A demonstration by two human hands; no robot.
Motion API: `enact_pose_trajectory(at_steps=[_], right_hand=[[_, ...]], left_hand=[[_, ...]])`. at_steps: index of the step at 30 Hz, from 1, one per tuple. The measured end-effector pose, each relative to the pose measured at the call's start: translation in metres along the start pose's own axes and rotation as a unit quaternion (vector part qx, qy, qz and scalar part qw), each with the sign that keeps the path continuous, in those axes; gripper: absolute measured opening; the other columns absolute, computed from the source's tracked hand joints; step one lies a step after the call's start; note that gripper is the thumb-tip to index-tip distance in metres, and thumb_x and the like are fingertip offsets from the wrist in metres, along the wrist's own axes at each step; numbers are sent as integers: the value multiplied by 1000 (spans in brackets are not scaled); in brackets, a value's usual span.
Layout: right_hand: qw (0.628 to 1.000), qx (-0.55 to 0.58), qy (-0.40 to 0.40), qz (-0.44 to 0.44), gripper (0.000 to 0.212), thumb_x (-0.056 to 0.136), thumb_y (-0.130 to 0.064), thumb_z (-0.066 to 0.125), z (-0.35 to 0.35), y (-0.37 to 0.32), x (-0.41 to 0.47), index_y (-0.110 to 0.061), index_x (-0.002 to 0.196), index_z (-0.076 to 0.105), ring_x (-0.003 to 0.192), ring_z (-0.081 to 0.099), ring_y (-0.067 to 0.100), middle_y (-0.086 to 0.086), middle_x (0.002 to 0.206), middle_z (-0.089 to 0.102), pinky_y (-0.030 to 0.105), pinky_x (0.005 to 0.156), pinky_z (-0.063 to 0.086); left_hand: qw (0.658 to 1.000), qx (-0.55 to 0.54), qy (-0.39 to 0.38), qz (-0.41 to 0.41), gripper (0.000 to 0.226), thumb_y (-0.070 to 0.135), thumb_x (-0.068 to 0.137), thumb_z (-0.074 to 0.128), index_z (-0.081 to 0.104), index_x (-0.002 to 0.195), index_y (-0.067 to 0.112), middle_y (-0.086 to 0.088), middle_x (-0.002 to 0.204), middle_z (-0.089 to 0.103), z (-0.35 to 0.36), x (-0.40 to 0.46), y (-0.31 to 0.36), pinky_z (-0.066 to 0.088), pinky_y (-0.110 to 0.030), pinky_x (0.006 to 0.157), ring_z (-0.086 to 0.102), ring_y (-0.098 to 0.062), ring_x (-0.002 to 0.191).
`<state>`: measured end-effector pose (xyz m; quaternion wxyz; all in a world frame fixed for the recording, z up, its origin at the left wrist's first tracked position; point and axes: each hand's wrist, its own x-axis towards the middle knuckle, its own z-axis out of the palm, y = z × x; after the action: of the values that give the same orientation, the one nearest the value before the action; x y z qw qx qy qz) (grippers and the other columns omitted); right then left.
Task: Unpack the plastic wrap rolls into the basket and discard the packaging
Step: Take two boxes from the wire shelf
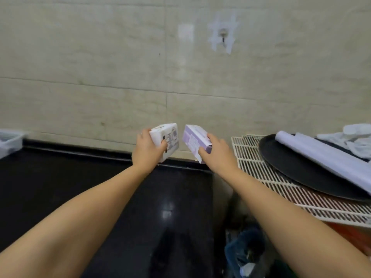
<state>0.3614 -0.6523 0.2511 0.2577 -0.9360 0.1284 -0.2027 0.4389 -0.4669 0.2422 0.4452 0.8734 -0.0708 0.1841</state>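
Both my arms reach forward over a black counter (80, 187) toward the tiled wall. My left hand (147, 150) grips a white box (168, 140) printed with small dark pictures, held end up. My right hand (215, 151) grips a purple-and-white box (195, 140), tilted, a little right of the first. The two boxes are close but apart. At the far left edge sits a pale basket (10, 142), blurred and partly cut off. No loose roll is visible in either hand.
A white wire rack (261, 181) lies at the right with a black round tray (297, 177) on it. A pale roll (321, 157) and crumpled white wrapping (357, 137) rest on the tray. Below, between counter and rack, stands a dark bin (249, 255) with a bag.
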Motion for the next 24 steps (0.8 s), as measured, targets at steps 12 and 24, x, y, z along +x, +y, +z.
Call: enact_pose_trajectory(at_steps=[12,24], right_hand=[[973,-80,-204,75,49,89,-35,45,194,-11,-93,-23,135,36,93,59,37,13,123,45,36,74,47],[956,-133,-242,100,70,90,-45,46,226,9,-145,-29,147,9,109,48,31,12,134,33,41,79,48]], left_hand=[[981,132,-92,-109,53,34,77,60,38,122,15,-11,126,44,-35,-68,-218,44,-38,69,56,-32,97],[972,148,-117,-137,59,33,77,67,35,125,20,-11,128,39,-35,-126,-265,44,-39,75,54,-34,101]])
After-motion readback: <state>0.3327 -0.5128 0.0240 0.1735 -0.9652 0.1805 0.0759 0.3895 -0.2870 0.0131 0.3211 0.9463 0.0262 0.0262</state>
